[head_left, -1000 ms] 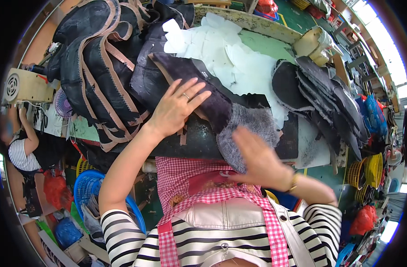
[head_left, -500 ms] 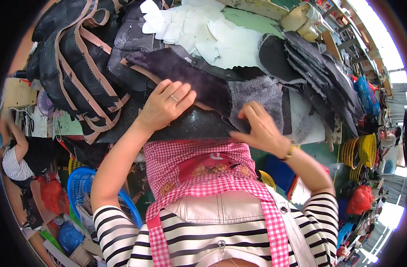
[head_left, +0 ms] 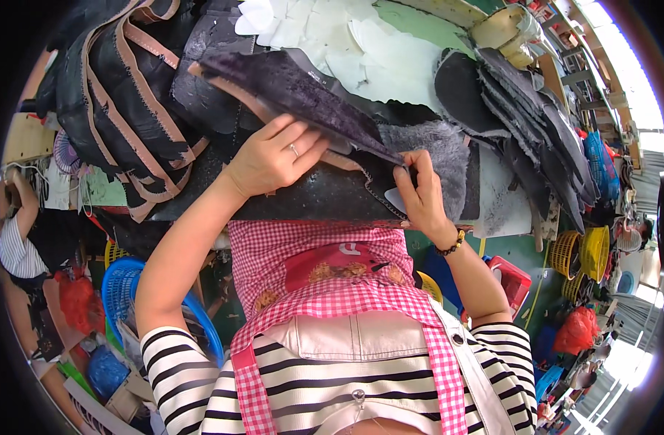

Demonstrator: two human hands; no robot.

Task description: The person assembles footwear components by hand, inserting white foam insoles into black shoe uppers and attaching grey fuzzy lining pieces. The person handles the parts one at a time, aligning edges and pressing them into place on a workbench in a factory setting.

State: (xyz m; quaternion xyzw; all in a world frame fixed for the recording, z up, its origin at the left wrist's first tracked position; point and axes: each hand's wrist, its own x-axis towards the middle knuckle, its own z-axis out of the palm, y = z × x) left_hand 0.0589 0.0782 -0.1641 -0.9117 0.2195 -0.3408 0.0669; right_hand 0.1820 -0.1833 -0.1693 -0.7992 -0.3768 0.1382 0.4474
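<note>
A dark purple-black plush fabric piece [head_left: 288, 90] slants across the work surface, its far left end raised. A tan strip [head_left: 245, 101] shows under its near edge. My left hand [head_left: 277, 156] grips that near edge around the middle, fingers bent over it. My right hand [head_left: 422, 192] pinches the piece's right tip between thumb and fingers. Below the tip hangs a black edge with a zigzag border [head_left: 379, 190]. Beside my right palm is a small pale shape that I cannot make out. A grey furry piece [head_left: 448, 152] lies partly behind my right hand.
Black pieces with tan zigzag-edged strips [head_left: 139, 109] heap at the left. White sheets [head_left: 332, 40] lie at the back; stacked dark grey pieces [head_left: 520, 101] hang over the right side. A pale tub [head_left: 502, 29] stands back right. A blue basket [head_left: 125, 290] is below left; another person [head_left: 23, 243] is far left.
My right hand has closed on the plush piece's right tip and lifted it off the grey furry piece. The plush piece now tilts up, showing its underside edge.
</note>
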